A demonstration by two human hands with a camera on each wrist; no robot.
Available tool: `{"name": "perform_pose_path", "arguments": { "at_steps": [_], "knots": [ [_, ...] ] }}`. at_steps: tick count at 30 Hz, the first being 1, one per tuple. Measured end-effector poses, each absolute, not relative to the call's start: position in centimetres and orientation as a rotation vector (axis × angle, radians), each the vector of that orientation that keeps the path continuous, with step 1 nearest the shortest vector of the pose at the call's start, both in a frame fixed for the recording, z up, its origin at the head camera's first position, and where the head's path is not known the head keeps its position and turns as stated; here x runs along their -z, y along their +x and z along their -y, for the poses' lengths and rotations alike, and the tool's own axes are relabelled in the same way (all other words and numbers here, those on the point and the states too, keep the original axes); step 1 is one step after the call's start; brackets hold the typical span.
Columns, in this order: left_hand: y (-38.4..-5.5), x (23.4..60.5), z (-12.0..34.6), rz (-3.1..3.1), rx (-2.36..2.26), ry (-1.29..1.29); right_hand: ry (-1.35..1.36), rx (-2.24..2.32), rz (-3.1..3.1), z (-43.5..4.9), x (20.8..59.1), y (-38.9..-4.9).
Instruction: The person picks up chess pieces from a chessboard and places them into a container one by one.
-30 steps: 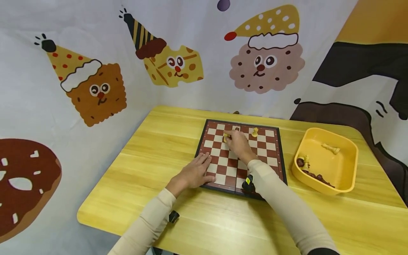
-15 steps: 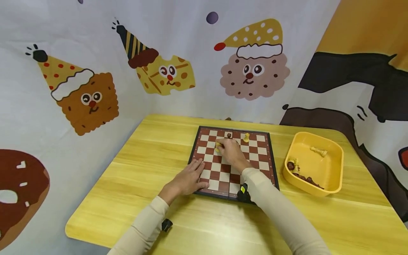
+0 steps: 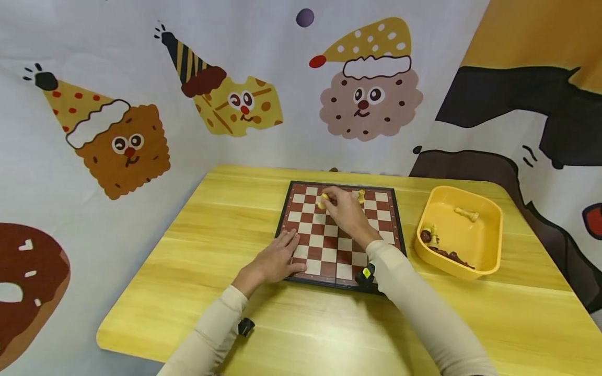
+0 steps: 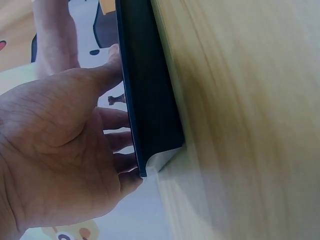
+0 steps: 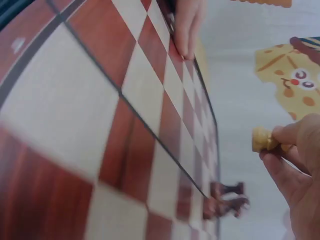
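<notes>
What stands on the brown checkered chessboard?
A pale yellow chess piece and dark brown chess pieces. In the head view, the left hand and right hand partly cover the board.

We pinch a small, pale yellow, rounded chess piece between the thumb and fingers of our right hand, apart from the red-brown and cream checkered board. Dark brown chess pieces stand on it; our left hand touches it near the white backdrop.
</notes>
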State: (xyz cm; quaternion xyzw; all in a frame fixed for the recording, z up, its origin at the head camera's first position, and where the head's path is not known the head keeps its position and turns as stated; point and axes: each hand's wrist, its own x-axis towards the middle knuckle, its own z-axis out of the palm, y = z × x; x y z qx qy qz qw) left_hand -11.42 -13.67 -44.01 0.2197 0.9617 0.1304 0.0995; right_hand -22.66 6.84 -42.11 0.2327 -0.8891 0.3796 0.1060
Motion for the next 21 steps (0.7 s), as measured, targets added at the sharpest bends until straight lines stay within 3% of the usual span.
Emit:
{"name": "perform_pose_path", "arguments": {
  "at_steps": [9,21],
  "knots": [
    [-11.4,44.5,14.1,-2.86,-0.431,0.665,0.745,-1.0,2.617,-9.8,39.9,-21.7],
    [-11.4,44.1,13.6,-2.864,-0.378,0.698,0.399,-1.055,2.55,-17.7,38.0,-18.9]
  ]
}}
